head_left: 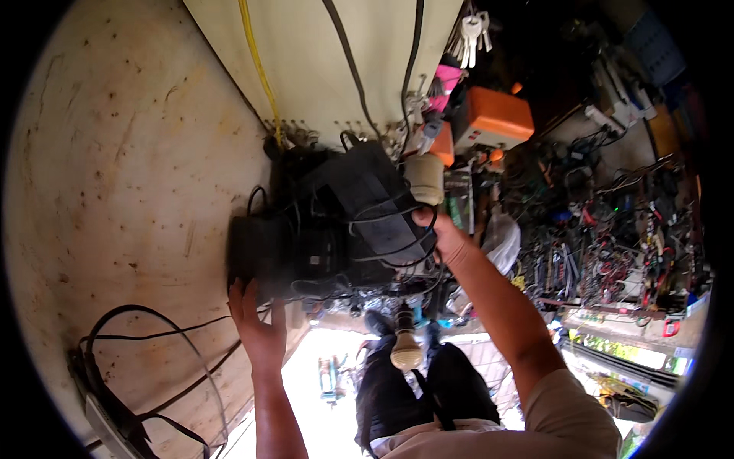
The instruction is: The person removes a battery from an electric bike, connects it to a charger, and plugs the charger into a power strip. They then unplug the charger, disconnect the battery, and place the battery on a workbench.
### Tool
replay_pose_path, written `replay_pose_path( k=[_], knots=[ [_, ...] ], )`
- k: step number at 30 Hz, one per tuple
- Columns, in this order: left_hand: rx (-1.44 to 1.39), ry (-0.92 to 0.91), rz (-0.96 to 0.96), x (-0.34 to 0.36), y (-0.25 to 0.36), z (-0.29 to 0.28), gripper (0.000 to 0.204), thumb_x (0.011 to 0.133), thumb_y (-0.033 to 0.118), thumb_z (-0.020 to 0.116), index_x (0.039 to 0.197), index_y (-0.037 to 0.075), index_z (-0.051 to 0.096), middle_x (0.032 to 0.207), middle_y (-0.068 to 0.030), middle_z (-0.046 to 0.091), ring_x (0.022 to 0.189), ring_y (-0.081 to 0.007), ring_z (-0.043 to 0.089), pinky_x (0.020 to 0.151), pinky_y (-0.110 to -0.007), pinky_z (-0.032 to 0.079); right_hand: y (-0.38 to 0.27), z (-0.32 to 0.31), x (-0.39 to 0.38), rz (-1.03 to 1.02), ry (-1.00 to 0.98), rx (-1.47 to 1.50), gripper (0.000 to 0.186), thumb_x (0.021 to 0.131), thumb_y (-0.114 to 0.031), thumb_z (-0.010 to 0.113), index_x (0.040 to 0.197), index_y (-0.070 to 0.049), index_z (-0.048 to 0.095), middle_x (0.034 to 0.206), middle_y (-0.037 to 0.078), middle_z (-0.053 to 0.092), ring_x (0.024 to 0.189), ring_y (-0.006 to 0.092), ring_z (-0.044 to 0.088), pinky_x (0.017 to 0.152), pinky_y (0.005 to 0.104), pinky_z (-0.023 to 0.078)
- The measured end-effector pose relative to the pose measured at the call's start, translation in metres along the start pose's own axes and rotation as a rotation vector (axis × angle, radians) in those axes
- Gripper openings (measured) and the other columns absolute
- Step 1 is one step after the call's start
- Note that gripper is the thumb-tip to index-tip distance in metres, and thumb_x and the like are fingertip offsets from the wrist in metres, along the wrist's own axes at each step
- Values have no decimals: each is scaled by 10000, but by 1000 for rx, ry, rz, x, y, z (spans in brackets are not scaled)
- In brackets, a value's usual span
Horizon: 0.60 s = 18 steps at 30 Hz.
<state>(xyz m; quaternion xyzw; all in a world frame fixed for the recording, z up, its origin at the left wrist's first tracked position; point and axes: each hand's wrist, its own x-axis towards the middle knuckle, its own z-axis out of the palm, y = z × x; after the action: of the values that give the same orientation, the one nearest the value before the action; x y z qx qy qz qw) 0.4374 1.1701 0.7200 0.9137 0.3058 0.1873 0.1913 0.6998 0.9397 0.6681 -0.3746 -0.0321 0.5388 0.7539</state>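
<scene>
A long black box-shaped device [378, 191], wrapped in a thin cord, leans at a tilt over a pile of dark boxes. My right hand [434, 228] is closed on its lower right side, next to the cord. Left of it, a squarish black box [258, 249] stands against the wall, with others close beside it. My left hand [261, 325] reaches up to this box's near edge, fingers stretched and apart, fingertips touching or very close to it. The dark boxes overlap, so their exact kinds are hard to make out.
A light bulb [406, 353] hangs below the pile. Keys [470, 34] and an orange-topped box [497, 118] are at the upper right. Tangled wires and tools [604, 252] crowd the right side. Black cables [164, 333] loop along the stained wall [115, 191].
</scene>
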Motion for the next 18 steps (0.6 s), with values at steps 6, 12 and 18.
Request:
replay_pose_path(
  k=[6,12,18],
  knots=[
    [-607,-173,-152,-31,52,19,556,838,47,663,1331,-44,424,1308,-169,499,1207,-259,482,1030,-356,356,25,-5,-18,-76,-50,194,611,763,-349,689,1206,49,553,1084,201,657,891,338,680,696,463,591],
    [-765,-275,-246,-54,93,34,689,827,152,730,1392,0,366,1381,-156,437,1275,-259,438,1060,-387,339,45,-20,-16,-42,-219,411,645,731,-335,741,1234,25,558,1147,177,649,1005,307,653,906,453,521],
    [-568,-147,-207,-61,109,47,727,759,58,748,1384,3,380,1352,-166,474,1255,-266,458,1000,-364,378,36,-16,-21,37,-324,478,703,728,-355,753,1280,18,527,1227,187,608,1090,328,612,952,480,487]
  ],
)
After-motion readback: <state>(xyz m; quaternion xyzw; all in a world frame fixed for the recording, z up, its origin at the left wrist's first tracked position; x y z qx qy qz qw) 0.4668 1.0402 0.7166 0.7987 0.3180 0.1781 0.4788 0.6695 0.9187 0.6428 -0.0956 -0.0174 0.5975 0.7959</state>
